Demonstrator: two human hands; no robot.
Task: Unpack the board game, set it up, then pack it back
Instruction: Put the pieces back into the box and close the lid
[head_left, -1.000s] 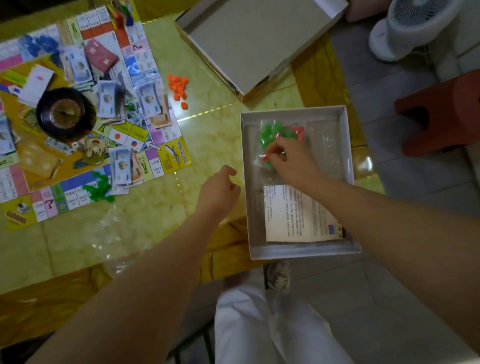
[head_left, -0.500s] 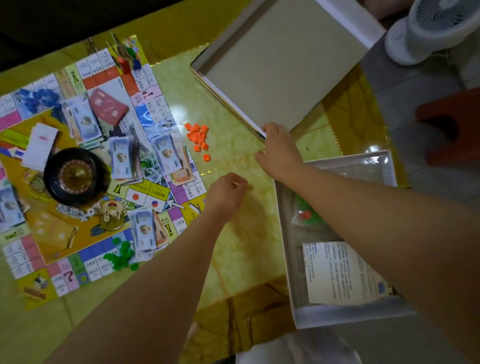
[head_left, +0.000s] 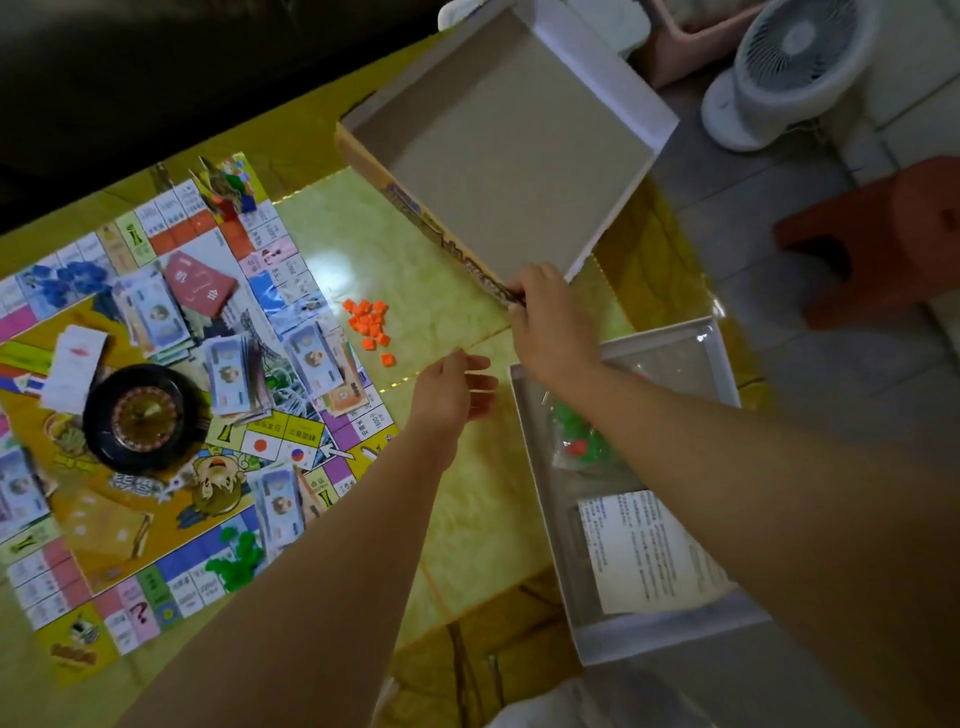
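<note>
Nearest to us, the box base (head_left: 618, 631) sits at the worktop (head_left: 467, 519) edge, holding the instruction sheet (head_left: 639, 551) and a clear bag of green and red pieces (head_left: 576, 441). Our left hand (head_left: 449, 397) hovers above the worktop with its grip loosely open and empty. Our right hand (head_left: 553, 325) closes its grip on the near corner of the upturned box lid (head_left: 509, 156), which appears tilted up off the worktop. To the left, the game board (head_left: 171, 566) lies unfolded, carrying banknotes (head_left: 236, 379), a roulette wheel (head_left: 140, 415) and green houses (head_left: 236, 558); orange pieces (head_left: 371, 325) lie beside it. We judge set-up largely done. Packing is barely begun, with the board and nearly all parts left to return.
</note>
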